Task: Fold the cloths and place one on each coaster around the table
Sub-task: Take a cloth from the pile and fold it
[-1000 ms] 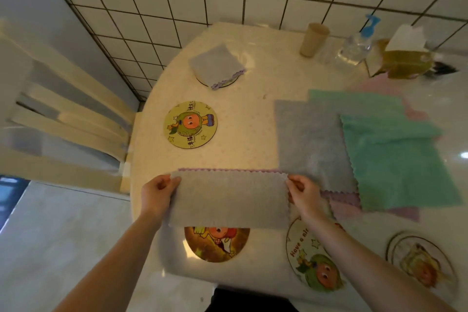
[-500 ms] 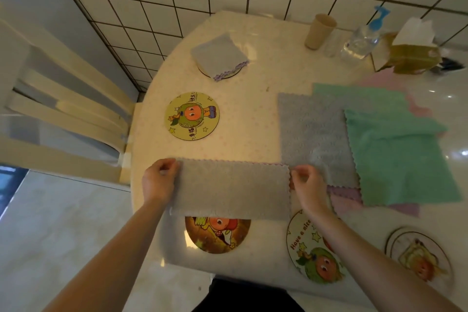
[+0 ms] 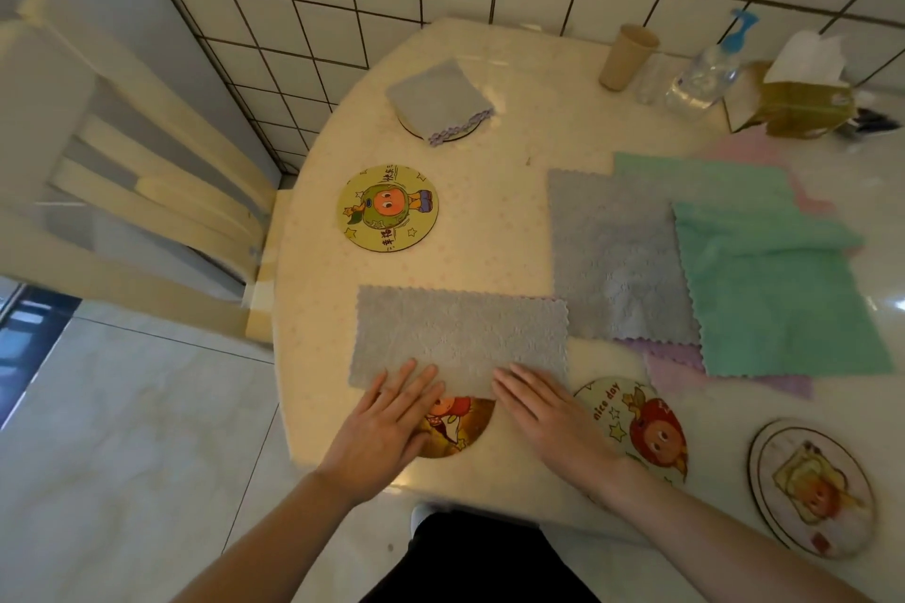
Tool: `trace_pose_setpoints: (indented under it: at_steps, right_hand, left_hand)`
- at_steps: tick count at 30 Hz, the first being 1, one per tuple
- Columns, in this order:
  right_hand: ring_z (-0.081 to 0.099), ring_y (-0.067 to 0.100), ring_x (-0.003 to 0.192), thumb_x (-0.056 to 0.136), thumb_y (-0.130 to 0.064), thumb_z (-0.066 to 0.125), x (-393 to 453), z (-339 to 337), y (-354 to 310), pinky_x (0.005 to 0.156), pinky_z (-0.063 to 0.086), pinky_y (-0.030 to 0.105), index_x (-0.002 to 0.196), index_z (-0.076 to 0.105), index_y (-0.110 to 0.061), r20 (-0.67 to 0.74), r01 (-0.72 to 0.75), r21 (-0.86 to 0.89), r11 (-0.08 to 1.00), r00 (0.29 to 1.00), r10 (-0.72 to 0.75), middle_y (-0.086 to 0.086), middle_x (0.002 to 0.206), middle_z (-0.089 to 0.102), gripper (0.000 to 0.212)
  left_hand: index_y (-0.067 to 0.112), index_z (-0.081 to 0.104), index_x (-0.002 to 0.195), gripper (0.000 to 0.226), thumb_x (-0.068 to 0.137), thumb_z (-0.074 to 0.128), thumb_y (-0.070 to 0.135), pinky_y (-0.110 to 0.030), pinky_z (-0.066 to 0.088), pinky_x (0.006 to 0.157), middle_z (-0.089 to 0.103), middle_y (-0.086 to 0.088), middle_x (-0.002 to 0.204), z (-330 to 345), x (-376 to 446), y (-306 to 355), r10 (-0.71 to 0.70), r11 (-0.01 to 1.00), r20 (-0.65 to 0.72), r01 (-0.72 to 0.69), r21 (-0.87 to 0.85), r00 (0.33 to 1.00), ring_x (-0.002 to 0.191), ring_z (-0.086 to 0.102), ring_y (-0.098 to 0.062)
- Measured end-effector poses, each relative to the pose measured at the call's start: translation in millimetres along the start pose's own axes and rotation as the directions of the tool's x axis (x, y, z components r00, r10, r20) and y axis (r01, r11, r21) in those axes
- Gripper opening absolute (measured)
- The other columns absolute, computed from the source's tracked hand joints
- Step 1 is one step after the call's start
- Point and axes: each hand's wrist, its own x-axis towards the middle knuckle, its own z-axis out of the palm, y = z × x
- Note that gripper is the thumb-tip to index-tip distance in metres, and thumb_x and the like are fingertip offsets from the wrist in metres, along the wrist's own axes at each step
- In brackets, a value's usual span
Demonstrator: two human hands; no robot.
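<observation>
Since the earlier frame both hands have let go of the half-folded grey cloth's point(image 3: 460, 338) ends and come to its near edge. The left hand point(image 3: 387, 426) and right hand point(image 3: 548, 416) now lie flat, fingers spread, pressing it to the desk point(image 3: 489, 220). It partly covers the near coaster point(image 3: 458, 426); another folded grey cloth point(image 3: 438, 100) sits on the far coaster point(image 3: 458, 136).

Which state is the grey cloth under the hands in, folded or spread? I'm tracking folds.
Folded once: the grey cloth lies as a half-height rectangle; both hands, left and right, press flat on its near edge.
</observation>
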Motion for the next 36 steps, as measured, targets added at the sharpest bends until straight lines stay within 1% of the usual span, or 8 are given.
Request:
trace_pose_setpoints:
  at_steps: [3,5,11,16,20,26,31,36]
  right_hand:
    - [0.026,0.026,0.141,0.077,0.009,0.05,-19.9,-0.2,11.6,0.111,0.025,0.04,0.142,0.035,-0.004,-0.038,0.0,-0.057,0.998,0.999,-0.003,0.01,0.15,0.035,0.068]
    - [0.032,0.027,0.138,0.081,0.008,0.04,-25.9,-5.0,14.1,0.107,0.038,0.041,0.14,0.038,-0.002,-0.029,-0.014,-0.06,0.998,0.999,0.012,0.011,0.148,0.039,0.06]
    - [0.05,0.031,0.125,0.063,0.006,0.076,-11.4,-10.8,9.8,0.094,0.051,0.042,0.127,0.054,0.0,0.07,-0.073,-0.038,0.997,0.995,0.075,0.014,0.134,0.054,0.068]
    - [0.055,0.029,0.111,0.044,0.002,0.086,0.7,-21.1,6.1,0.077,0.057,0.04,0.11,0.063,-0.003,0.088,-0.084,-0.084,0.993,0.992,0.091,0.011,0.119,0.062,0.07]
    - [0.06,0.028,0.105,0.048,0.001,0.084,2.2,-32.9,5.5,0.076,0.054,0.039,0.108,0.064,-0.006,0.081,-0.075,-0.111,0.991,0.993,0.084,0.01,0.115,0.062,0.063]
    - [0.056,0.025,0.091,0.065,0.001,0.074,2.6,-42.0,26.9,0.076,0.049,0.038,0.105,0.061,-0.013,-0.008,0.061,-0.057,0.996,0.998,-0.062,0.006,0.106,0.058,0.045]
    - [0.057,0.021,0.091,0.074,-0.003,0.07,0.3,-55.2,47.3,0.077,0.048,0.031,0.107,0.062,-0.012,-0.122,0.264,-0.023,0.964,0.956,-0.265,0.003,0.101,0.062,0.035]
    - [0.06,0.019,0.089,0.088,-0.009,0.056,-17.0,-67.1,61.6,0.077,0.051,0.031,0.106,0.066,-0.012,-0.179,0.483,0.03,0.875,0.864,-0.471,0.002,0.098,0.067,0.021]
  left_hand:
    - [0.022,0.021,0.152,0.062,0.097,0.031,0.049,-0.044,0.014,0.115,0.015,0.001,0.16,-1.7,-18.7,-15.8,-0.064,0.998,0.011,0.064,0.015,0.998,0.147,0.011,-0.022]
    - [0.022,0.019,0.152,0.062,0.098,0.031,0.05,-0.042,0.012,0.116,0.014,0.002,0.16,-2.9,-30.4,-25.4,-0.12,0.993,0.022,0.12,0.004,0.992,0.147,0.01,-0.021]
    - [0.026,0.009,0.153,0.061,0.099,0.021,0.052,-0.036,-0.005,0.117,0.007,0.006,0.16,-7.5,-45.6,-40.1,-0.237,0.97,0.084,0.241,-0.029,0.968,0.147,0.006,-0.017]
    - [0.028,0.004,0.152,0.065,0.095,0.009,0.056,-0.036,-0.01,0.117,-0.004,0.01,0.158,-4.9,-41.4,-37.0,-0.27,0.96,0.075,0.274,-0.056,0.96,0.147,-0.006,-0.016]
    - [0.028,0.002,0.152,0.072,0.087,-0.001,0.058,-0.039,-0.013,0.114,-0.009,0.01,0.157,-10.0,-35.6,-27.6,-0.336,0.938,0.104,0.342,-0.049,0.936,0.145,-0.013,-0.018]
    - [0.013,0.02,0.151,0.063,0.097,0.042,0.036,-0.043,-0.003,0.114,0.012,-0.005,0.16,-22.2,-6.1,25.2,-0.488,0.872,0.013,0.488,-0.044,0.873,0.147,0.002,-0.027]
    - [0.017,0.026,0.15,0.064,0.092,0.042,0.038,-0.041,0.012,0.116,0.024,-0.002,0.157,-18.2,43.8,95.3,-0.333,0.942,-0.057,0.329,-0.07,0.941,0.145,0.019,-0.023]
    - [0.015,0.042,0.143,0.058,0.092,0.041,0.042,-0.047,0.037,0.109,0.045,-0.006,0.147,-13.2,76.3,141.3,-0.404,0.901,-0.047,0.389,-0.191,0.913,0.136,0.04,-0.027]
